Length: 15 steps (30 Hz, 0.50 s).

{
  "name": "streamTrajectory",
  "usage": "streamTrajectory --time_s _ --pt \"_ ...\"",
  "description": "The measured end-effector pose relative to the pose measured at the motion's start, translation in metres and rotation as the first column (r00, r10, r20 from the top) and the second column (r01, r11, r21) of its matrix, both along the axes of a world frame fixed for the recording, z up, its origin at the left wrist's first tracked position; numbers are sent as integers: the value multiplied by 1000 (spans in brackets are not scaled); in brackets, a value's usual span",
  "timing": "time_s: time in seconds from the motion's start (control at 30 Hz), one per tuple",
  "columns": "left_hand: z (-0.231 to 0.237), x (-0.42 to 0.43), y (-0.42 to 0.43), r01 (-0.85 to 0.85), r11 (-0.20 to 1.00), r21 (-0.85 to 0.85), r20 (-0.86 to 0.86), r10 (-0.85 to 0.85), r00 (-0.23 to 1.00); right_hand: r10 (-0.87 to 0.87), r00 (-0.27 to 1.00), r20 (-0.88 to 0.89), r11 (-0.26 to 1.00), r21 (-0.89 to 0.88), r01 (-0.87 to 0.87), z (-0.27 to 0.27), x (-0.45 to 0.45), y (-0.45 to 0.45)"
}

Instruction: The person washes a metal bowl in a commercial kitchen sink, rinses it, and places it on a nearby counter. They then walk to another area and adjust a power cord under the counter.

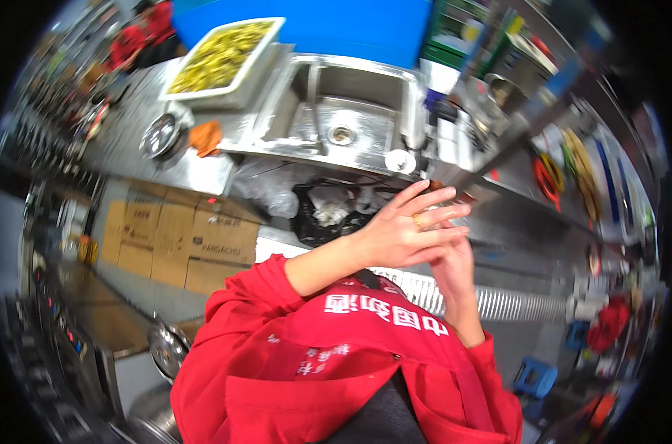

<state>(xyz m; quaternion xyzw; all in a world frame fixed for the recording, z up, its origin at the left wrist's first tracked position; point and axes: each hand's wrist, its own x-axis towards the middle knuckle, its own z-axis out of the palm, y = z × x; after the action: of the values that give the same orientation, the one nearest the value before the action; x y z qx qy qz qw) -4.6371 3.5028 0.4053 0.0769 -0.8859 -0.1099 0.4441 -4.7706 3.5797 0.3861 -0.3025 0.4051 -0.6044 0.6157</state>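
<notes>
My left hand [410, 233], with a gold-coloured ring on one finger, stretches across the front of my red apron with its fingers apart. Behind it, partly hidden, my right hand [457, 261] is raised, and the two hands overlap at the fingers. No object shows between them. Beyond the hands lies a stainless steel sink [363, 111] with a drain and a slim faucet pipe [315, 105]. A small white round item [400, 161] sits at its near right corner. Below the sink, closest to my left wrist, is a black plastic bag [308, 222] with rubbish.
A white tub [202, 99] of yellow-green food stands left of the sink, near a metal bowl [160, 135] and an orange cloth [205, 139]. Flattened cardboard [169, 238] covers floor at left. A metal post [513, 147] rises at right. People in red [129, 45] are far left.
</notes>
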Motion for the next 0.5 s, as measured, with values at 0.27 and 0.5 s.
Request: streamTrajectory --time_s 0.27,0.5 --pt "-18 26 -9 245 531 811 -429 255 867 266 957 -118 955 -100 -278 11 10 -15" --pt "8 18 -7 260 576 775 -549 409 729 106 985 -133 962 -236 -135 13 53 -31"
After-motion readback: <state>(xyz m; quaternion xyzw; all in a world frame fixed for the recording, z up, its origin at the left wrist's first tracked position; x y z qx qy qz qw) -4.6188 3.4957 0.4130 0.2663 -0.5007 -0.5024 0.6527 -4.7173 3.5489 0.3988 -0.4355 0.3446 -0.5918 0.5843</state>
